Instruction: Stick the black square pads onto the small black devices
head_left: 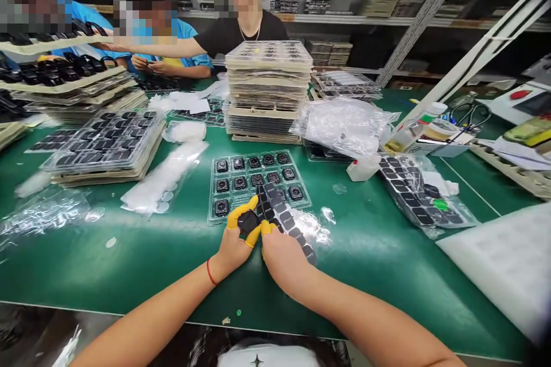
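My left hand (235,243), with yellow finger cots on, grips a black square watch case (248,222) between thumb and finger. Right beside it, my right hand (284,255) is closed, its yellow-cotted fingertips pinching a sheet of black square stickers (284,219). The sheet slants down to the right and partly covers the tray behind; the exact pinch point is hidden by my fingers. Just beyond my hands lies a clear plastic tray (214,171) with rows of black watch cases (240,183); one front pocket shows no case.
Tall stacked trays (269,92) stand behind, more stacked trays (103,143) at left. Bagged sticker sheets (413,195) and a small white bottle (363,169) are to the right, near scissors (473,114). White foam (503,264) rests at the right edge. Several people sit opposite.
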`<action>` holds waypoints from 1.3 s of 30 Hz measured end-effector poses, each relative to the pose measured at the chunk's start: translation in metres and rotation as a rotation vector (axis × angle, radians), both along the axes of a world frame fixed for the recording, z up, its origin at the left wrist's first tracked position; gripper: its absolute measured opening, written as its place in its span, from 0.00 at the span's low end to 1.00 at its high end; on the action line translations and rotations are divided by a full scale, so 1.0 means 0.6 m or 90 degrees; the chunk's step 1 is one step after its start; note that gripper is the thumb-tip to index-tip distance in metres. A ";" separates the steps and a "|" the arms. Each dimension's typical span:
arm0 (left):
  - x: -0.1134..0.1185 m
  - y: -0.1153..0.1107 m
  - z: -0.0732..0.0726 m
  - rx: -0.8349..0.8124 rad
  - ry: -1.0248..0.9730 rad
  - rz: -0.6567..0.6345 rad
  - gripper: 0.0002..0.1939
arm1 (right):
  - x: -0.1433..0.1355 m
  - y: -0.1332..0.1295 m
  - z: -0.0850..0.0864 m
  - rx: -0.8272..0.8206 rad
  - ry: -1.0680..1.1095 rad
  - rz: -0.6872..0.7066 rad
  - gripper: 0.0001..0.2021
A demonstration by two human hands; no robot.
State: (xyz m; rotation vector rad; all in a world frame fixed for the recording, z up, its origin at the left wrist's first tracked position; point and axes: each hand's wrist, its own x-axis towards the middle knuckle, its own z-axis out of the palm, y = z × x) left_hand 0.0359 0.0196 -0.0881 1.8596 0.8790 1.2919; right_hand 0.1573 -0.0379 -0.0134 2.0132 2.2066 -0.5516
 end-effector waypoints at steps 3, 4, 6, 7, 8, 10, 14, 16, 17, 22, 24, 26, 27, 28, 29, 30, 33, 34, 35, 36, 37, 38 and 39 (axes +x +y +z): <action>-0.009 0.015 0.002 -0.111 -0.035 -0.034 0.24 | -0.003 0.014 -0.018 0.004 0.074 -0.010 0.07; -0.010 0.022 0.004 -0.166 -0.043 -0.048 0.25 | 0.000 0.018 -0.023 0.002 0.107 -0.012 0.07; -0.009 0.039 0.008 -0.270 -0.058 -0.067 0.25 | 0.010 0.024 -0.032 -0.018 0.202 0.012 0.08; -0.006 0.047 0.009 -0.311 -0.066 -0.071 0.25 | 0.016 0.028 -0.035 -0.024 0.260 0.039 0.08; -0.004 0.054 0.010 -0.342 -0.072 -0.070 0.25 | 0.025 0.032 -0.037 -0.016 0.317 0.073 0.08; -0.001 0.063 0.011 -0.361 -0.080 -0.068 0.25 | 0.049 0.046 -0.037 0.067 0.381 0.133 0.11; -0.010 0.055 0.014 -0.308 -0.064 -0.070 0.22 | 0.112 0.083 -0.023 0.279 0.297 0.194 0.22; -0.021 0.045 0.015 -0.289 -0.044 -0.084 0.21 | 0.140 0.096 -0.019 0.251 0.294 0.201 0.32; -0.026 0.042 0.015 -0.286 -0.040 -0.090 0.20 | 0.150 0.099 -0.019 0.207 0.320 0.183 0.36; -0.036 0.042 0.025 -0.318 -0.158 -0.007 0.23 | 0.158 0.097 -0.029 -0.069 0.592 -0.004 0.25; -0.036 0.045 0.035 -0.342 -0.201 -0.005 0.25 | 0.151 0.095 -0.032 -0.156 0.697 -0.082 0.18; -0.036 0.046 0.043 -0.378 -0.207 -0.075 0.26 | 0.146 0.095 -0.032 -0.244 0.756 -0.127 0.16; -0.037 0.046 0.046 -0.398 -0.200 -0.123 0.26 | 0.146 0.095 -0.032 -0.269 0.770 -0.134 0.17; -0.037 0.045 0.048 -0.418 -0.191 -0.166 0.26 | 0.147 0.096 -0.031 -0.272 0.775 -0.134 0.17; -0.038 0.045 0.048 -0.433 -0.185 -0.198 0.26 | 0.150 0.097 -0.031 -0.256 0.769 -0.131 0.16; -0.038 0.045 0.048 -0.445 -0.181 -0.215 0.27 | 0.153 0.098 -0.031 -0.224 0.757 -0.133 0.15; -0.037 0.046 0.048 -0.474 -0.182 -0.227 0.28 | 0.166 0.100 -0.031 -0.104 0.690 -0.181 0.16; -0.037 0.048 0.048 -0.491 -0.186 -0.235 0.28 | 0.169 0.101 -0.032 -0.074 0.668 -0.197 0.16; -0.037 0.049 0.050 -0.510 -0.192 -0.245 0.29 | 0.170 0.101 -0.032 -0.041 0.652 -0.205 0.14; -0.037 0.051 0.052 -0.530 -0.201 -0.253 0.30 | 0.171 0.100 -0.032 -0.004 0.635 -0.200 0.13; -0.037 0.053 0.054 -0.549 -0.212 -0.257 0.30 | 0.171 0.100 -0.032 0.034 0.617 -0.185 0.11; -0.038 0.054 0.056 -0.569 -0.222 -0.256 0.30 | 0.170 0.099 -0.032 0.072 0.597 -0.163 0.10; -0.038 0.056 0.058 -0.587 -0.230 -0.252 0.30 | 0.169 0.098 -0.031 0.106 0.573 -0.139 0.09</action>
